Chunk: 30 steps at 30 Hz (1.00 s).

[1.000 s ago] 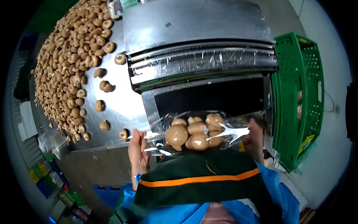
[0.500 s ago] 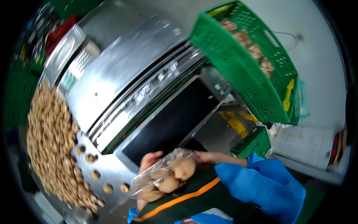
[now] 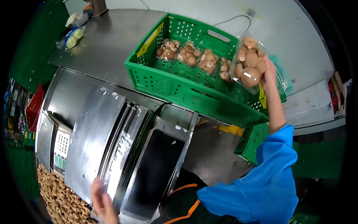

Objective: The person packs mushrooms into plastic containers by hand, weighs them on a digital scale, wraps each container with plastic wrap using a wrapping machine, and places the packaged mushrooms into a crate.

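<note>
My right hand [image 3: 269,71] grips the side of a film-wrapped pack of mushrooms [image 3: 250,61], tilted over the right end of a green crate [image 3: 167,82]. Inside that crate lie several similar wrapped mushroom packs [image 3: 190,53] in a row. At the lower left, my left hand [image 3: 101,201] is empty, with fingers apart and somewhat blurred. It hovers near the front edge of a metal wrapping machine [image 3: 93,130], close to a heap of loose mushrooms [image 3: 61,194].
A black flat plate [image 3: 154,171] lies on the machine's right side. Behind stands a metal table [image 3: 112,41] with wrapped green vegetables [image 3: 74,37]. A weighing scale with keypad [image 3: 62,143] is at left. Another green crate [image 3: 253,142] sits below on the right.
The mushroom pack has moved from in front of my body, near both hands, up and right over the crate in my right hand. My left hand has come away leftward. The view has turned.
</note>
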### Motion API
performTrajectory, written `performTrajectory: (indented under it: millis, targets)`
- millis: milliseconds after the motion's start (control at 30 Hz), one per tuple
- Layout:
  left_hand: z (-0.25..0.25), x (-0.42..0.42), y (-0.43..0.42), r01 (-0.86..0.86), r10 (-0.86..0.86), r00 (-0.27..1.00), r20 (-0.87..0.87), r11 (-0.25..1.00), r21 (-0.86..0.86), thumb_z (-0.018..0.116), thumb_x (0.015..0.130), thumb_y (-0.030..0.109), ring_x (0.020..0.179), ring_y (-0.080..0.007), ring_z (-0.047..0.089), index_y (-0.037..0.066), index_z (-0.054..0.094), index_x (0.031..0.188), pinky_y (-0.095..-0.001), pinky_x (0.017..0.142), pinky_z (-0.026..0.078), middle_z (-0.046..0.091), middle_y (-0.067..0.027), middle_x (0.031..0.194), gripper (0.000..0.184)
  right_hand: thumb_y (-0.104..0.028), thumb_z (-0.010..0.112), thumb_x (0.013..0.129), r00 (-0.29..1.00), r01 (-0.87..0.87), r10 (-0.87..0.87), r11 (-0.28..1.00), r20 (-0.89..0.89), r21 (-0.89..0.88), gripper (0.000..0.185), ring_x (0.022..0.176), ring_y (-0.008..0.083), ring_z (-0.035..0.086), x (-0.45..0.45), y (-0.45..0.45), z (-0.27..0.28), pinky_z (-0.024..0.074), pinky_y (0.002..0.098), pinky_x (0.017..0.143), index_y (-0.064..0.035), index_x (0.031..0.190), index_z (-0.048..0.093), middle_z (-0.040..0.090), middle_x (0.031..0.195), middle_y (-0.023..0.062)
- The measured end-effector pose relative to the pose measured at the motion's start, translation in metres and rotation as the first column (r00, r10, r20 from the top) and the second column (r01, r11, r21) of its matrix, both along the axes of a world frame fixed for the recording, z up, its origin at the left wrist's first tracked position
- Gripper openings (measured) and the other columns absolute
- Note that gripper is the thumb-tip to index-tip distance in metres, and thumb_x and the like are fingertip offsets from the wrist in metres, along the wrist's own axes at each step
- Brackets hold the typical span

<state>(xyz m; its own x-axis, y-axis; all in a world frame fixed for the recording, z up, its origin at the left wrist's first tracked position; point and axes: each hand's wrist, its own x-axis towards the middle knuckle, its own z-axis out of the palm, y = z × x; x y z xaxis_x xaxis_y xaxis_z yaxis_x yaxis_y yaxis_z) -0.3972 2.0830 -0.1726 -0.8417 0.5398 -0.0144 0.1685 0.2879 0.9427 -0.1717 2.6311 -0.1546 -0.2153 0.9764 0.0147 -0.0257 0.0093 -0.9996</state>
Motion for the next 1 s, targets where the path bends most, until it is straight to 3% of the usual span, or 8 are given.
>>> performTrajectory:
  millis: [100,233,600,700,733,833,933,1000]
  targets:
    - [-0.001,-0.024,-0.025,-0.501,0.504,0.859,0.091,0.864,-0.057,0.048,0.088,0.007,0.100,-0.0205,0.050,0.000,0.053,0.103,-0.0305,0.084,0.044,0.053,-0.0122,0.112,0.018,-0.044,0.051,0.084,0.601,0.059,-0.439,0.858,0.668,0.511,0.044,0.078,0.0273,0.062,0.057,0.096,-0.044,0.0478,0.0394,0.069,-0.0059,0.105,0.056,0.064,0.085,0.0139]
    - [0.018,-0.042,-0.015,-0.684,0.674,0.729,-0.122,0.726,-0.075,0.053,0.086,0.013,0.096,-0.0226,0.054,-0.002,0.058,0.101,-0.0298,0.086,0.045,0.059,-0.0154,0.104,0.022,-0.042,0.050,0.083,-0.014,-0.012,-0.457,0.890,0.889,0.457,0.041,0.092,0.0380,0.057,0.036,0.122,-0.075,0.0451,0.0460,0.078,-0.0104,0.108,0.055,0.061,0.095,0.0202]
    - [0.021,-0.060,-0.001,-0.639,0.640,0.765,-0.069,0.741,-0.206,0.048,0.088,0.019,0.084,-0.0184,0.055,0.007,0.055,0.091,-0.0273,0.073,0.040,0.058,-0.0074,0.091,0.014,-0.039,0.048,0.084,0.032,0.049,-0.393,0.919,0.919,0.391,0.044,0.094,0.0370,0.057,0.053,0.178,-0.111,0.0447,0.0449,0.081,0.0021,0.094,0.060,0.059,0.095,0.0255]
    - [0.026,-0.064,0.009,-0.604,0.605,0.790,-0.095,0.745,-0.283,0.050,0.088,0.020,0.088,-0.0207,0.055,0.004,0.055,0.095,-0.0279,0.079,0.041,0.058,-0.0088,0.094,0.018,-0.037,0.046,0.085,0.295,0.217,-0.116,0.975,0.949,0.051,0.047,0.099,0.0366,0.055,0.052,0.191,-0.117,0.0433,0.0447,0.084,0.0068,0.099,0.055,0.057,0.099,0.0292]
    - [0.029,-0.064,0.010,-0.600,0.604,0.792,-0.096,0.737,-0.312,0.050,0.088,0.019,0.091,-0.0211,0.054,0.001,0.055,0.099,-0.0282,0.083,0.041,0.058,-0.0110,0.098,0.022,-0.033,0.046,0.086,0.066,0.047,-0.289,0.957,0.955,0.286,0.050,0.105,0.0390,0.050,0.056,0.193,-0.136,0.0410,0.0449,0.088,0.0113,0.109,0.046,0.051,0.107,0.0324]
    - [0.030,-0.064,0.009,-0.572,0.574,0.812,-0.108,0.744,-0.345,0.049,0.089,0.017,0.098,-0.0217,0.054,-0.005,0.056,0.108,-0.0287,0.090,0.041,0.059,-0.0154,0.105,0.030,-0.033,0.048,0.084,0.076,-0.320,-0.615,0.730,0.785,0.603,0.056,0.119,0.0421,0.032,0.054,0.159,-0.164,0.0311,0.0447,0.098,0.0045,0.124,0.035,0.031,0.130,0.0309]
    - [0.026,-0.064,-0.002,-0.526,0.492,0.850,-0.188,0.790,-0.315,0.050,0.089,0.020,0.097,-0.0210,0.054,-0.005,0.056,0.108,-0.0287,0.090,0.041,0.059,-0.0154,0.105,0.032,-0.047,0.045,0.083,0.166,-0.226,-0.401,0.874,0.901,0.430,0.065,0.122,0.0424,0.028,0.049,0.153,-0.189,0.0232,0.0446,0.103,-0.0065,0.133,0.030,0.028,0.134,0.0256]
    - [0.027,-0.062,-0.012,-0.518,0.443,0.854,-0.271,0.772,-0.370,0.052,0.088,0.023,0.097,-0.0208,0.054,-0.004,0.056,0.108,-0.0288,0.091,0.041,0.059,-0.0152,0.105,0.034,-0.061,0.040,0.079,-0.095,-0.210,-0.329,0.929,0.939,0.305,0.082,0.126,0.0389,0.024,0.050,0.141,-0.199,0.0185,0.0395,0.106,-0.0051,0.136,0.024,0.025,0.138,0.0230]
